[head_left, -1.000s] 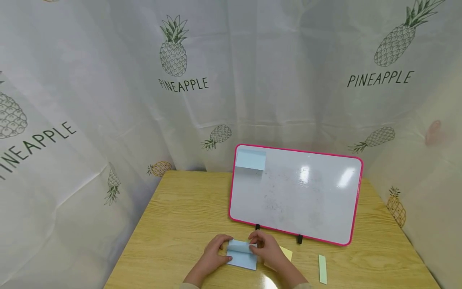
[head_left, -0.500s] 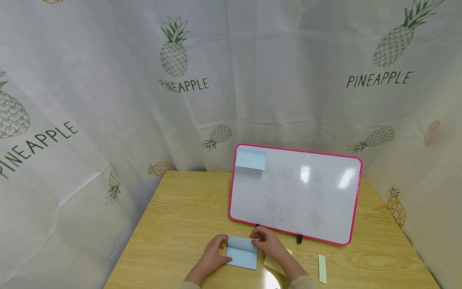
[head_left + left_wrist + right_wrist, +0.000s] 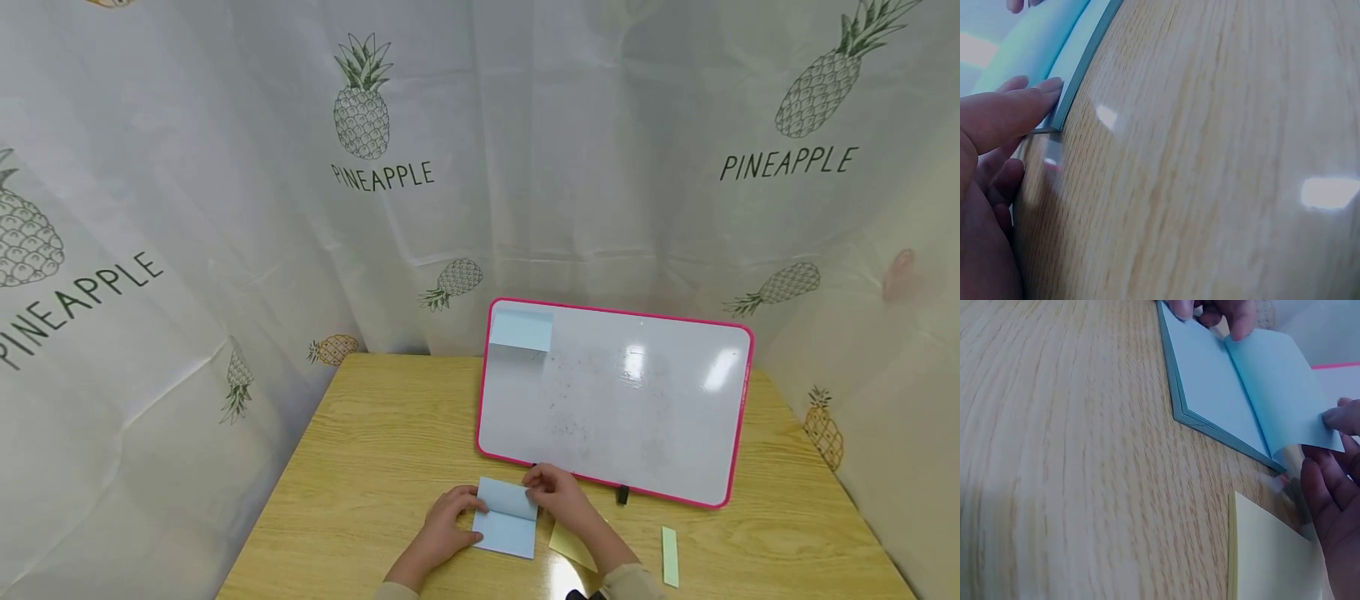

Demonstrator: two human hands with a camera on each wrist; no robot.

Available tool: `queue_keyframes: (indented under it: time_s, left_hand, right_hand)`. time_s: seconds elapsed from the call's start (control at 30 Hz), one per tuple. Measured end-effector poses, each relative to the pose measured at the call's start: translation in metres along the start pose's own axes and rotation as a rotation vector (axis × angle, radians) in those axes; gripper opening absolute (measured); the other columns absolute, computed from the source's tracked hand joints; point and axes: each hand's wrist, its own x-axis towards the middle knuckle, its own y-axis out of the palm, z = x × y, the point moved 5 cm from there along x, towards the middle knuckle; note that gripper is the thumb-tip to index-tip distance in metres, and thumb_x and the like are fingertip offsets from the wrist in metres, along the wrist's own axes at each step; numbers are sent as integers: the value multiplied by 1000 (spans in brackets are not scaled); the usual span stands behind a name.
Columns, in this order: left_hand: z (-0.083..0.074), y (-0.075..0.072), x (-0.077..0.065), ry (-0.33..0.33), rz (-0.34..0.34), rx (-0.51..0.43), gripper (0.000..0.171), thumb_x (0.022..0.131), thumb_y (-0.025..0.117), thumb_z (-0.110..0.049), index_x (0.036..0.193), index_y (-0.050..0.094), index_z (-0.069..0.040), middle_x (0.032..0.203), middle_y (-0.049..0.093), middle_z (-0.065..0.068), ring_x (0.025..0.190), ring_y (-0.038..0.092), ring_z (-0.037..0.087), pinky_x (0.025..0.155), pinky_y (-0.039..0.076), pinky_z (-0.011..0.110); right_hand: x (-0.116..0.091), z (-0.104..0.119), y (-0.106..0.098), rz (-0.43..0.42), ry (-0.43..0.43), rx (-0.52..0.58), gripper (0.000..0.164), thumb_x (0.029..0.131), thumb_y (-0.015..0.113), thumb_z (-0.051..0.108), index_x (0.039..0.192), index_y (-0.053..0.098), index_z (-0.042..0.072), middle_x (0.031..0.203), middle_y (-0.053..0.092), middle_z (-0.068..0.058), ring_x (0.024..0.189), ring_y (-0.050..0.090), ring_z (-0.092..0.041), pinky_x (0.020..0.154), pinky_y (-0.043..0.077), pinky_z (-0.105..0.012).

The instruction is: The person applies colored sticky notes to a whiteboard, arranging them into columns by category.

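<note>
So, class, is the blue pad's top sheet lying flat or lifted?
Lifted: the right wrist view shows the top sheet bent up off the blue pad, its edge pinched by the right hand.

This looks like a small curtained-off study or office nook; whether it is in a home, the pictures cannot tell. Pale grey-white curtains (image 3: 555, 183) printed with pineapples and the word PINEAPPLE surround a yellowish wood-grain desk (image 3: 382, 425). A pink-rimmed rectangular whiteboard (image 3: 600, 408), a light-blue paper notepad (image 3: 506, 532) and a pale-yellow paper pad (image 3: 1272, 556) give the stationery look.
</note>
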Motion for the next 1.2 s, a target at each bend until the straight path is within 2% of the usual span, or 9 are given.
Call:
queue_keyframes:
  time_s: [0.2,0.4,0.6,0.7,0.87,1.07,1.2]
  left_hand:
    - [-2,0,1,4,11,22,43,74,84,-17,112,65,-26,130,55,1,114,50,25,92,35,52]
    - [-3,0,0,6,6,18,41,76,83,-19,113,66,-26,129,55,1,113,49,26,91,35,54]
    - [-5,1,0,-9,-14,43,40,75,84,-23,111,66,-26,128,55,-1,112,49,27,90,34,55]
    - [-6,1,0,-19,-21,49,41,74,85,-24,111,66,-26,128,55,-1,113,48,27,90,34,55]
    - [-9,1,0,-32,-22,63,41,73,85,-24,110,65,-26,128,55,-1,115,48,29,91,33,55]
    - [-10,0,-1,-41,-14,69,35,73,85,-24,104,67,-25,127,55,-1,117,46,31,91,32,57]
    - [-11,0,-1,-31,-10,82,36,73,85,-24,105,69,-25,128,55,-1,116,47,29,91,32,54]
  right_hand:
    - [2,-13,-3,53,-2,13,12,89,67,-3,101,67,-4,93,66,-14,78,59,-15,66,50,-24]
    - [4,-26,-4,77,11,22,19,83,76,5,100,71,-2,88,67,-9,77,60,-15,66,50,-24]
    - [2,-28,-2,88,5,32,17,84,75,3,100,71,-2,97,68,-11,80,61,-12,68,51,-22]
    - [1,-29,-2,67,4,23,17,84,75,3,99,72,-2,94,67,-10,74,57,-7,65,48,-20]
    - [1,-35,-2,31,36,-25,19,80,79,7,98,74,1,74,61,-3,60,45,-5,55,41,-19]
    - [3,-39,-6,-51,83,-26,16,81,78,7,96,76,2,72,63,-1,60,52,-9,53,45,-23]
    - [6,-37,-10,-89,86,-16,16,82,77,6,97,76,1,71,63,-2,59,50,-9,52,44,-23]
